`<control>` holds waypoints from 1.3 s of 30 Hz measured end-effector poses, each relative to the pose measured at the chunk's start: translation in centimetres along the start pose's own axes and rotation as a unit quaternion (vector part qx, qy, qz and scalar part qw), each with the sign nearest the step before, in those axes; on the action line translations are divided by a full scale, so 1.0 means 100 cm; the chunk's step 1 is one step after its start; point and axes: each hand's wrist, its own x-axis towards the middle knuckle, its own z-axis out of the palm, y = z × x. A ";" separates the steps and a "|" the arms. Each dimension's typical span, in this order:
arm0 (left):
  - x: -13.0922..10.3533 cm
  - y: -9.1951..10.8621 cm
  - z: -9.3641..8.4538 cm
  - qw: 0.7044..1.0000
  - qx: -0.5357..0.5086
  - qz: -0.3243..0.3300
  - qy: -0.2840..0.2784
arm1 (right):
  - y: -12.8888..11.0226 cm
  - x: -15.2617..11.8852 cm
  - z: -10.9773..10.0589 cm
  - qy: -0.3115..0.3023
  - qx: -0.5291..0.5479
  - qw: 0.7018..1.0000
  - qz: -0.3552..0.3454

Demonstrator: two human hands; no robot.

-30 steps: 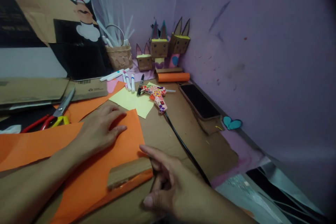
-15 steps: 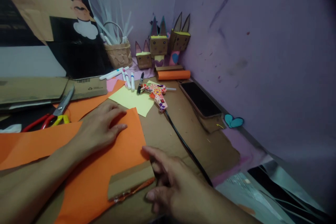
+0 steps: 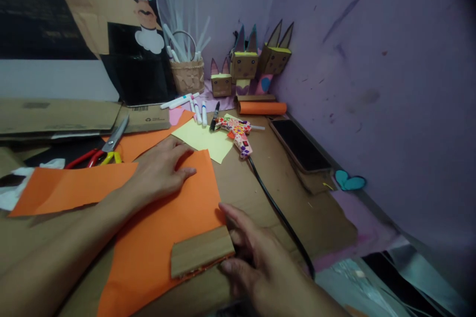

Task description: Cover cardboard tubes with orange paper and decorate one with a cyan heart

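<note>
A sheet of orange paper (image 3: 163, 228) lies in front of me, with a small folded piece of cardboard (image 3: 203, 250) on its near right corner. Along that piece's near edge runs a narrow, crumpled orange strip. My left hand (image 3: 163, 166) rests flat on the paper's upper left, fingers stretched out. At the right end of the cardboard piece is my right hand (image 3: 256, 252). Its thumb presses the near edge, and the index fingertip touches the paper's right edge; the other fingers are partly hidden.
Beyond the paper lie a floral-patterned glue gun (image 3: 240, 133) with a black cord (image 3: 277, 210), scissors (image 3: 111, 146), a yellow sheet (image 3: 208, 141) and several markers (image 3: 199, 111). A phone (image 3: 299, 143) lies by the wall. Cardboard animal figures (image 3: 245, 64) and a basket (image 3: 188, 77) stand behind.
The view has shifted left, so things sit further right. My right thumb has moved up to the cardboard's near edge, and the orange strip there now lies closer against it. My left hand stays put.
</note>
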 end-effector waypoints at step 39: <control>0.004 -0.007 -0.010 0.998 -0.039 0.038 -0.040 | 0.002 0.007 0.003 0.021 -0.034 0.999 0.010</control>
